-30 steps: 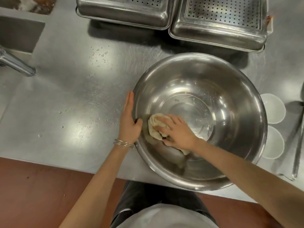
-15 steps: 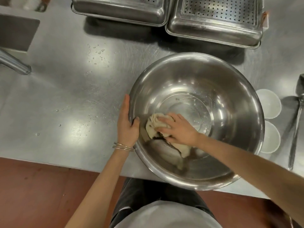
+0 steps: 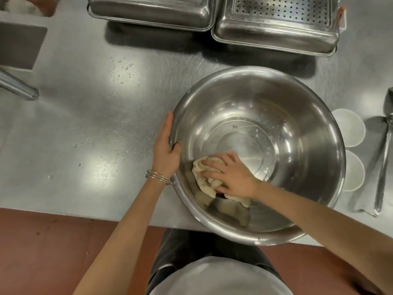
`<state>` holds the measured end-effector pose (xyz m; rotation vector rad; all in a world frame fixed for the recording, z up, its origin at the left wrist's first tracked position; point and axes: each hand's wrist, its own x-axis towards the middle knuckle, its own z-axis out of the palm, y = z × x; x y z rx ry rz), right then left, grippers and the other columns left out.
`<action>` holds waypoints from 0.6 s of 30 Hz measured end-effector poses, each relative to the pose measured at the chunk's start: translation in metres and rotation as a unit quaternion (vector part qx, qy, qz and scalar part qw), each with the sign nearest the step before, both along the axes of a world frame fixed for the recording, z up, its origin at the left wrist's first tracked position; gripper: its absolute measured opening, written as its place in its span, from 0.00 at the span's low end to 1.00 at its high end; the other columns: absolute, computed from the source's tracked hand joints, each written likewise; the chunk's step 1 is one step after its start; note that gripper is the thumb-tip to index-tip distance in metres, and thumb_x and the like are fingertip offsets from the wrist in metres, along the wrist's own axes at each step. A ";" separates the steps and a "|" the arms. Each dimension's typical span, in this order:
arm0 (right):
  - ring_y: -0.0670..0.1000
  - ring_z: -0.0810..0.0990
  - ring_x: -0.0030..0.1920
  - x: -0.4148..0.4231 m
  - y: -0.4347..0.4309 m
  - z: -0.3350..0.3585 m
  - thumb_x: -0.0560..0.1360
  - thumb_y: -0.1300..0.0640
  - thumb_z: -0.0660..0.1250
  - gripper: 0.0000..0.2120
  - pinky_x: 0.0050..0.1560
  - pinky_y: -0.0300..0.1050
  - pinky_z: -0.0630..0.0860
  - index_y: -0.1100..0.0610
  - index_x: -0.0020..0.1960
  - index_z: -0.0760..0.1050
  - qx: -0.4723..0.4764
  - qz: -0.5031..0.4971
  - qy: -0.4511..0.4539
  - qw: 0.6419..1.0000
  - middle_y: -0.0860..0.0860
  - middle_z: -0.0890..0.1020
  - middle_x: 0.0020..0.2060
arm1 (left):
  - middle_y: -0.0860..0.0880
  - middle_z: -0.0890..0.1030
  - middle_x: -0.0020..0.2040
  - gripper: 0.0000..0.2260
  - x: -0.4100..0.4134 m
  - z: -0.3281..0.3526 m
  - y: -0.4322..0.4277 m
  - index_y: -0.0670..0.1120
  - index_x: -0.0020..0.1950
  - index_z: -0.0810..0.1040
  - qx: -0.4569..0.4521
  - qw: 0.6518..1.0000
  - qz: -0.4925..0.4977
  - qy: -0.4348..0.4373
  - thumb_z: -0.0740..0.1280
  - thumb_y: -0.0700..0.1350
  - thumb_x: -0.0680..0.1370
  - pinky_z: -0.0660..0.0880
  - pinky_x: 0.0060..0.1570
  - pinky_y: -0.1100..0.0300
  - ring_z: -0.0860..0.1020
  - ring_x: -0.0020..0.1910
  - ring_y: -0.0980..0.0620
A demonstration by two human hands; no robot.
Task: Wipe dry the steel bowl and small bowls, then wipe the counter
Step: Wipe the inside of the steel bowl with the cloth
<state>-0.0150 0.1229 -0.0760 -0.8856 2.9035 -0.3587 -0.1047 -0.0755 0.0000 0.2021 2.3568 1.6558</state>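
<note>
Lower frame: person's torso in a pale top, both bare forearms reaching up into the picture over a red-brown floor (image 3: 42, 248).

Centre right: large round stainless steel bowl (image 3: 297, 128) sits on the brushed steel counter (image 3: 85, 124), its near rim overhanging the counter edge. Right hand (image 3: 231, 175) is inside the bowl, low on the near-left wall, fingers spread flat and pressing a crumpled cream cloth (image 3: 205, 177) against the metal. Left hand (image 3: 167, 150) clasps the bowl's left rim, thumb hooked inside, fingers closed along the outside; thin metal bangles (image 3: 158, 177) at that wrist.

Right of the bowl: two small white bowls (image 3: 350, 128), partly hidden behind its rim. Beside them, a long steel utensil (image 3: 385, 167).

Left centre: scattered water droplets (image 3: 123, 71) on the counter.

Top of frame: two upturned steel pans (image 3: 276, 33), the right one perforated.
</note>
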 end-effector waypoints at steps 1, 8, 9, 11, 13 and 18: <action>0.57 0.63 0.69 0.006 0.009 0.003 0.71 0.40 0.63 0.27 0.64 0.56 0.60 0.45 0.68 0.66 0.008 0.030 -0.011 0.999 0.48 0.67 0.70 | 0.49 0.59 0.75 0.31 -0.004 0.000 -0.001 0.45 0.75 0.54 0.002 1.000 -0.013 -0.005 0.58 0.28 0.75 0.56 0.71 0.62 0.58 0.73 0.56; 0.57 0.59 0.71 -0.018 0.012 0.004 0.65 0.46 0.67 0.31 0.63 0.52 0.60 0.51 0.67 0.68 0.041 0.051 -0.004 0.998 0.51 0.68 0.70 | 0.48 0.66 0.72 0.29 0.000 0.011 -0.006 0.44 0.73 0.61 -0.028 0.999 0.019 0.033 0.65 0.33 0.74 0.63 0.67 0.68 0.65 0.69 0.54; 0.57 0.60 0.70 -0.023 0.010 0.002 0.65 0.47 0.66 0.29 0.62 0.53 0.63 0.51 0.66 0.69 0.018 0.008 -0.003 1.000 0.52 0.69 0.70 | 0.48 0.65 0.73 0.30 0.009 0.010 -0.010 0.45 0.74 0.60 -0.038 0.999 0.023 0.030 0.66 0.35 0.74 0.63 0.69 0.62 0.64 0.70 0.53; 0.58 0.61 0.67 -0.030 0.002 0.001 0.64 0.48 0.64 0.28 0.57 0.55 0.68 0.51 0.64 0.69 -0.027 -0.122 -0.002 0.992 0.52 0.71 0.68 | 0.48 0.61 0.74 0.33 0.033 0.006 -0.017 0.47 0.75 0.56 -0.048 0.998 0.027 0.020 0.67 0.40 0.73 0.60 0.72 0.53 0.60 0.73 0.53; 0.60 0.63 0.64 -0.034 -0.012 0.002 0.63 0.50 0.70 0.28 0.53 0.57 0.70 0.52 0.62 0.71 -0.048 -0.243 -0.009 0.969 0.53 0.73 0.66 | 0.49 0.56 0.76 0.35 0.057 0.004 -0.014 0.47 0.75 0.53 -0.037 0.999 0.029 0.016 0.65 0.41 0.72 0.55 0.73 0.58 0.55 0.74 0.56; 0.68 0.75 0.45 -0.047 -0.020 0.013 0.55 0.56 0.80 0.28 0.41 0.59 0.75 0.57 0.53 0.79 0.013 -0.247 -0.040 0.968 0.58 0.79 0.56 | 0.46 0.52 0.77 0.35 0.064 0.000 0.007 0.44 0.75 0.52 -0.010 0.996 0.085 0.035 0.59 0.32 0.70 0.48 0.71 0.69 0.50 0.74 0.58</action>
